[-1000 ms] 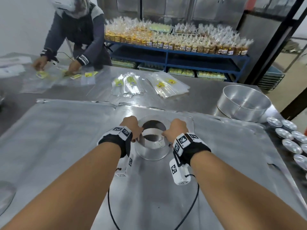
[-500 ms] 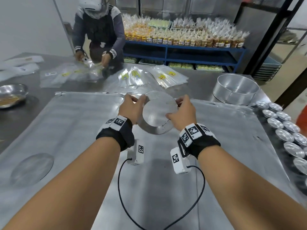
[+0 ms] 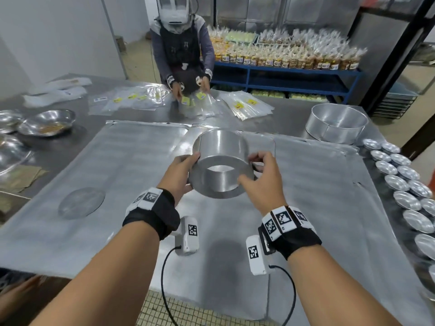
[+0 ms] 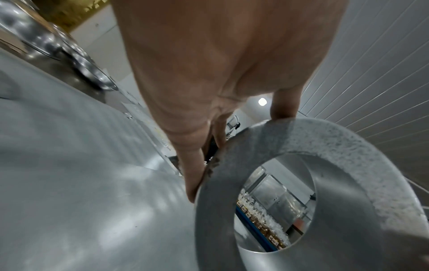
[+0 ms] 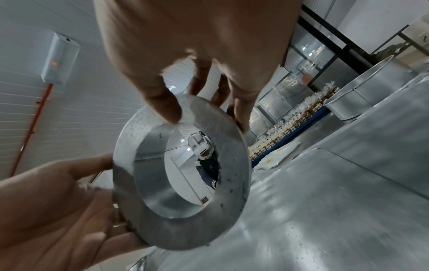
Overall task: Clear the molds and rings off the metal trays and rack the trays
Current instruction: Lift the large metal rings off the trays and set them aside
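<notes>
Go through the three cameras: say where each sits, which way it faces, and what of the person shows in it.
Head: worn on the head, looks forward and down at the metal tray; both forearms, left hand and right hand hold the ring mold.
Left wrist: looks along the left palm toward the mold's flat rim.
Right wrist: looks along the right fingers through the mold; the left hand shows too.
All share the ring mold.

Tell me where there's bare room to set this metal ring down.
The tray is bare right of the ring, up to the row of small molds; also between your left hand and the flat disc. Table's far edge is crowded with bags.
</notes>
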`<state>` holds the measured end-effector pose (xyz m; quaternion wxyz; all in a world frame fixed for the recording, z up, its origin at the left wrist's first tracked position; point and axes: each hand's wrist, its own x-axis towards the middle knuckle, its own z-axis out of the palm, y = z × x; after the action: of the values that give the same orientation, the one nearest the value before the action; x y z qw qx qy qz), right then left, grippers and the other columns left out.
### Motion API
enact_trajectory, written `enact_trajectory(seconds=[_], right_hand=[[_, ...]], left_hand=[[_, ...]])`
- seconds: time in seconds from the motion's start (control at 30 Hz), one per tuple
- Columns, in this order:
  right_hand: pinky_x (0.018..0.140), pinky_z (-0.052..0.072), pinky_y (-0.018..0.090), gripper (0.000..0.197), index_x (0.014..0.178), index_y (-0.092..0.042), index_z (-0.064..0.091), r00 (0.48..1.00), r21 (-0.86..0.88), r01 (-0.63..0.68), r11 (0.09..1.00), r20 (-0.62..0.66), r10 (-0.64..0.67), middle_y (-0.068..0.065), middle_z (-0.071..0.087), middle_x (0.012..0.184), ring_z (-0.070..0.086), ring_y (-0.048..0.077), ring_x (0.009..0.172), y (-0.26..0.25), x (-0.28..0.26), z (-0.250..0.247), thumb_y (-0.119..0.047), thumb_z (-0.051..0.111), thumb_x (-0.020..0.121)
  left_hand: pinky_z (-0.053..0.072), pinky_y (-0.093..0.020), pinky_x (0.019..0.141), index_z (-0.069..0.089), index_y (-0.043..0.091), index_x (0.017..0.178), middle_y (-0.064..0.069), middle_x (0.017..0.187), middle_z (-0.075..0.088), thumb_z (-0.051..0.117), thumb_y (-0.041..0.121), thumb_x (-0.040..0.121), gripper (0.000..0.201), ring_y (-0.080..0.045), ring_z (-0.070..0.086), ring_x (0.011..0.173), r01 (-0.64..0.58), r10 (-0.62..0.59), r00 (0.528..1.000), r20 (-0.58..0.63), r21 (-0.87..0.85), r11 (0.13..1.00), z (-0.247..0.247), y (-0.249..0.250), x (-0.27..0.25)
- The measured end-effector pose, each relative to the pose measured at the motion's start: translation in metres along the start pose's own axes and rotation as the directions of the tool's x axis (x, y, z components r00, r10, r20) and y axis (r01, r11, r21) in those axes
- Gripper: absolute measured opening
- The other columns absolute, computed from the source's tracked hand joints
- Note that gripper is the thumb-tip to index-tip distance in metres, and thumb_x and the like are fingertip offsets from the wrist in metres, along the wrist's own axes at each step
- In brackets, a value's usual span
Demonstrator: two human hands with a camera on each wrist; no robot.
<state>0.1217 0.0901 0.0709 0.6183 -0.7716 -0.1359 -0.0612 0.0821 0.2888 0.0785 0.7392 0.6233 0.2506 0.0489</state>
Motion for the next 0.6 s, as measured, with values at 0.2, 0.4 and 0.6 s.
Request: enact_trajectory(seconds=[0.2, 0.4, 0.6], right_hand=[[0.094, 0.050, 0.025, 0.057, 0.124, -0.027, 0.063, 0.993, 0.110, -0.103, 0.989, 0.062, 0.097, -0.007, 0.060, 0.126, 0.061, 0.009, 0.112, 0.004, -0.024, 0.007, -0.045, 0.072, 0.071], [0.089, 0.056, 0.036, 0.033, 0.098, -0.040, 0.072, 0.985, 0.069, -0.154, 0.986, 0.091, 0.148, -0.009, 0.074, 0.101, 0.069, 0.009, 0.096, 0.005, -0.039, 0.040, -0.061, 0.067, 0.073], [0.074, 0.051, 0.026, 0.013, 0.092, -0.028, 0.075, 0.983, 0.073, -0.184, 0.980, 0.033, 0.182, -0.014, 0.074, 0.080, 0.067, 0.002, 0.075, 0.004, -0.063, 0.096, -0.039, 0.069, 0.088]], left_hand=[[0.049, -0.038, 0.081, 0.056, 0.025, 0.133, -0.003, 0.107, 0.064, 0.068, 0.027, 0.071, 0.063, -0.025, 0.058, 0.089, -0.077, 0.085, 0.993, 0.081, -0.106, 0.991, -0.031, -0.021, -0.020], [0.036, -0.034, 0.070, 0.067, 0.018, 0.117, -0.003, 0.087, 0.055, 0.052, 0.007, 0.069, 0.052, -0.019, 0.049, 0.082, -0.169, 0.170, 0.964, 0.207, -0.022, 0.985, -0.066, -0.025, -0.021], [0.036, -0.023, 0.067, 0.067, 0.020, 0.123, 0.006, 0.087, 0.063, 0.047, 0.008, 0.077, 0.052, -0.008, 0.053, 0.078, -0.101, 0.117, 0.970, 0.213, -0.084, 0.991, -0.115, -0.032, -0.010]])
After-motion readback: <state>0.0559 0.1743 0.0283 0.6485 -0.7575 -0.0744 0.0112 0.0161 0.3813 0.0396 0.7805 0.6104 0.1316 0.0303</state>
